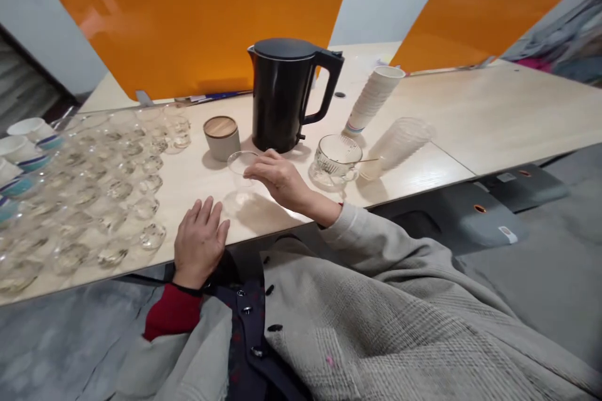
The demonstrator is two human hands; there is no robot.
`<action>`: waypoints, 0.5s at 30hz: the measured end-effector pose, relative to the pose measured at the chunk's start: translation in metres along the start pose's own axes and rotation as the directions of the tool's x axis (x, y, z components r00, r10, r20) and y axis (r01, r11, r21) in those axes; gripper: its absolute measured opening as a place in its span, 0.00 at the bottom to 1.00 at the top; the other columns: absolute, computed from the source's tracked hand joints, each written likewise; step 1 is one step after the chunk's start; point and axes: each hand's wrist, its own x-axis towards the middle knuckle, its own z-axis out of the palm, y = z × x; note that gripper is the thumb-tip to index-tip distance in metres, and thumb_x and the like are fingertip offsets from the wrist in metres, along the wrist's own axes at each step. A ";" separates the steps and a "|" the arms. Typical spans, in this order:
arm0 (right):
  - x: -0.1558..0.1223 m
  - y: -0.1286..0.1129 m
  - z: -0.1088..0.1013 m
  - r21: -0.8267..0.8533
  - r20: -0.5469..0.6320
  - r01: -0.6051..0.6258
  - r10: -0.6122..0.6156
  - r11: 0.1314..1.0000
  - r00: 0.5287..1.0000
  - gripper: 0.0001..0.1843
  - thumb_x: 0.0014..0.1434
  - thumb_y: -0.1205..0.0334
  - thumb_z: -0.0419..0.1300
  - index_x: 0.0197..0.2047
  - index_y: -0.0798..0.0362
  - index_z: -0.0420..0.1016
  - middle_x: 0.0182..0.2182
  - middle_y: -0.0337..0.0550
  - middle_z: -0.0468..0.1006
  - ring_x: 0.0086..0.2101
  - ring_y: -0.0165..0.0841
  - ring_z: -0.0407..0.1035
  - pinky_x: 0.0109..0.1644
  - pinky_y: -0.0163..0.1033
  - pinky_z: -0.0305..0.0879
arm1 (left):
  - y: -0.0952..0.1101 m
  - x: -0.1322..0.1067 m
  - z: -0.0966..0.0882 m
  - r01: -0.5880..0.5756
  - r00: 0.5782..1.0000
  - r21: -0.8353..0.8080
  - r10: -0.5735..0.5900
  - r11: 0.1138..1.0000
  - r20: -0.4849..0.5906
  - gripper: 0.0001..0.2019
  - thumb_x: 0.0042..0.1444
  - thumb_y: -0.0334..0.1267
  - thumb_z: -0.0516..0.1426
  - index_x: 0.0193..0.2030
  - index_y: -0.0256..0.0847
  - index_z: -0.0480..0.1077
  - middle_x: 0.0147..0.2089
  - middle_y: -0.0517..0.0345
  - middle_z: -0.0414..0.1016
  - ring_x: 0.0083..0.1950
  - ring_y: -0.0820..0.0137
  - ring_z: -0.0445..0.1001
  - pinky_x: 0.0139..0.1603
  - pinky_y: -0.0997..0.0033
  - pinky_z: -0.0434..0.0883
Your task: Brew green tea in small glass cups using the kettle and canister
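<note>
"Clear plastic cup [242,168]: where, exactly?"

"At the tips of the right grip [279,178], pinched lightly by the rim, on the side nearest that grip. Resting on the counter [461,106] or just above it: cannot tell."

"And the left grip [200,238]?"

"Laid palm down at the near edge, left of the right grip and closer to the body. Fingers slightly spread, nothing grasped."

"Done so far?"

"A good deal, judging by the layout. Rows of clear cups [117,191] set out left of both grips, the closest just beside the left one. Something pale seemingly in the bottoms; too glassy to tell what. Farther left, white paper cups [32,130] with blue bands."

"And left to do?"

"At least the pinched cup, apart from the rows and probably unfinished. Also, right of the right grip, a nested stack of clear cups [402,141], seemingly unused, with a stack of paper cups [374,97] beyond."

"Edges and room?"

"Near edge just under the right wrist. Close on the right, a glass mug [335,163] with a thin stick [365,161] jutting out: worth avoiding. Ahead of the right grip, a black kettle [282,97]; ahead and left, a lidded canister [221,138], then an orange divider [202,44]. Easiest passage leftward, beyond the left grip, through the gap before the rows."
</note>
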 end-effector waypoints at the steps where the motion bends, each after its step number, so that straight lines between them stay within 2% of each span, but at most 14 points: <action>1: 0.005 0.002 0.009 0.014 0.022 0.010 -0.010 1.000 1.000 0.16 0.77 0.63 0.53 0.46 0.47 0.84 0.43 0.47 0.85 0.45 0.42 0.70 0.54 0.48 0.71 | 0.001 0.000 0.000 0.001 1.000 0.003 -0.001 1.000 0.004 0.25 0.75 0.46 0.49 0.69 0.37 0.75 0.74 0.40 0.72 0.77 0.47 0.68 0.75 0.44 0.67; 5: 0.011 0.004 0.032 0.018 0.102 0.037 -0.039 0.999 0.994 0.16 0.77 0.64 0.54 0.46 0.49 0.84 0.41 0.49 0.85 0.46 0.42 0.70 0.53 0.47 0.71 | 0.004 -0.001 -0.002 0.002 1.000 0.040 -0.003 0.999 0.027 0.25 0.76 0.45 0.49 0.69 0.35 0.74 0.75 0.41 0.72 0.77 0.46 0.68 0.75 0.45 0.66; 10: 0.005 0.002 0.042 -0.060 0.154 0.050 -0.040 0.997 0.987 0.15 0.76 0.65 0.55 0.49 0.51 0.85 0.40 0.50 0.84 0.46 0.43 0.70 0.49 0.45 0.72 | 0.006 -0.001 -0.004 0.015 1.000 0.040 -0.016 0.999 0.025 0.25 0.76 0.45 0.49 0.69 0.35 0.74 0.75 0.41 0.72 0.77 0.46 0.67 0.76 0.45 0.66; 13: 0.005 0.002 0.042 -0.056 0.157 0.072 -0.062 0.996 0.986 0.12 0.74 0.66 0.59 0.51 0.51 0.85 0.43 0.50 0.86 0.49 0.43 0.72 0.54 0.48 0.74 | 0.006 -0.002 -0.002 0.014 1.000 0.040 -0.015 0.999 0.011 0.24 0.75 0.45 0.50 0.69 0.36 0.74 0.75 0.41 0.72 0.77 0.46 0.68 0.76 0.45 0.66; 15: 0.004 0.001 0.038 -0.032 0.128 0.087 -0.082 0.996 0.988 0.14 0.71 0.67 0.62 0.56 0.49 0.84 0.50 0.50 0.86 0.54 0.45 0.73 0.60 0.53 0.74 | 0.004 -0.002 -0.001 0.008 1.000 0.038 -0.008 0.999 0.001 0.24 0.75 0.45 0.49 0.69 0.37 0.74 0.75 0.42 0.72 0.77 0.47 0.68 0.75 0.45 0.66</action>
